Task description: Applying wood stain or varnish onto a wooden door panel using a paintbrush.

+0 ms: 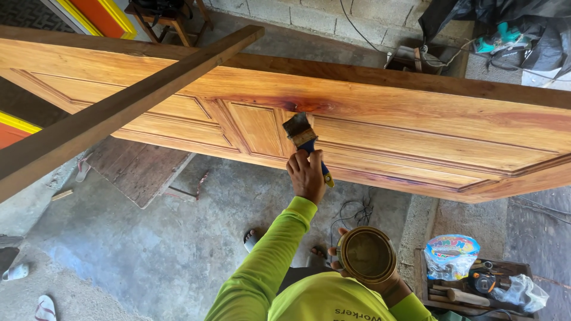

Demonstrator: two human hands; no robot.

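My left hand (306, 175), in a lime-green long sleeve, grips the blue handle of a flat paintbrush (300, 132). Its bristles press against the face of a long varnished wooden door (416, 119) that lies on its edge in front of me, beside a raised panel near a dark reddish patch. My right hand (380, 284) holds a round open metal can (367, 254) close to my chest, below and right of the brush. Only its fingers show around the can's rim.
A dark wooden beam (119, 110) slants across the door from upper middle to the left edge. A wooden board (140, 169) lies on the concrete floor under the door. A tool tray (476, 276) with bags sits at lower right. Cables (357, 211) trail on the floor.
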